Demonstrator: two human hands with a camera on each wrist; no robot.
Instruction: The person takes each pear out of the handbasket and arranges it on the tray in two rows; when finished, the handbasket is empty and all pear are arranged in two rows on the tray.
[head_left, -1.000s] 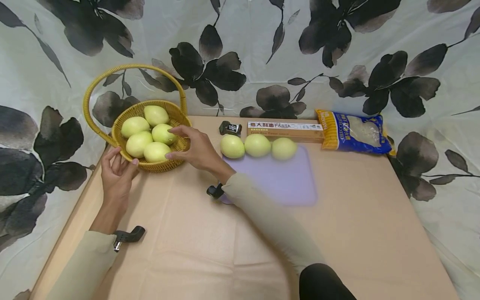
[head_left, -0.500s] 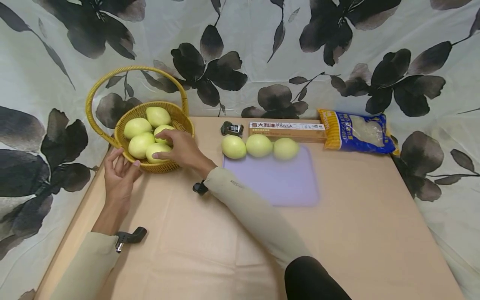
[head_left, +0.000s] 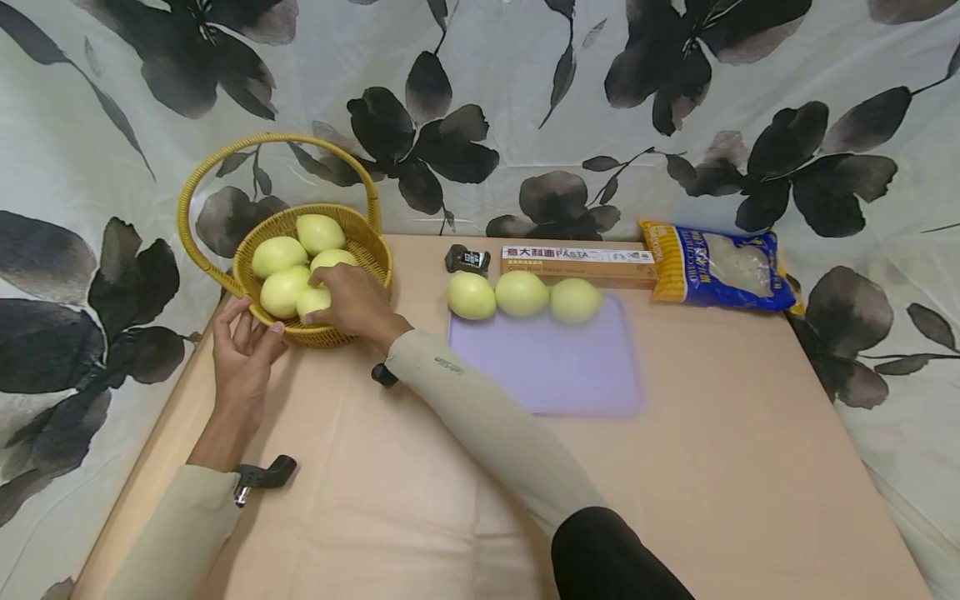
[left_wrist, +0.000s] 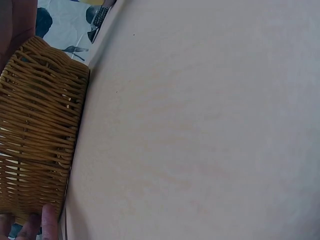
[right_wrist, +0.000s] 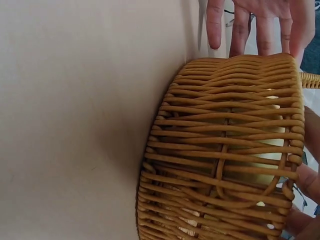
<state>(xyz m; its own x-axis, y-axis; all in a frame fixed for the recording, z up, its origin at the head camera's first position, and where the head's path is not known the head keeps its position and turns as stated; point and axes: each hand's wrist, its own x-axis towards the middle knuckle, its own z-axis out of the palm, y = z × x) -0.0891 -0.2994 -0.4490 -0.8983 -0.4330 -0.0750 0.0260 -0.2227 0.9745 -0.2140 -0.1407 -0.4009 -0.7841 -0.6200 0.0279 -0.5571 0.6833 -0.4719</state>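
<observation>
In the head view a yellow wicker basket [head_left: 330, 335] with a tall handle stands tilted at the table's left, bearing several pale green egg-shaped fruits [head_left: 285, 292]. My right hand [head_left: 360, 304] reaches over its right rim. Thumb and index finger lie on either side of the front pale green fruit [head_left: 311, 301], which the hand partly hides. My left hand [head_left: 242, 358] touches the basket's front left side with fingertips and thumb. The right wrist view shows the left hand's fingers [right_wrist: 265, 35] fairly straight against the wicker.
A lilac board [head_left: 547, 367] lies right of the basket, with three more pale green fruits [head_left: 522, 293] along its back edge. Behind them are a small black packet [head_left: 467, 259], a pasta box [head_left: 577, 267] and a blue-yellow bag [head_left: 720, 267]. Floral cloth [head_left: 525, 83] hangs behind.
My right hand has moved left and deeper into the basket, closing its thumb and finger around the front fruit. The left hand has kept its place at the basket.
</observation>
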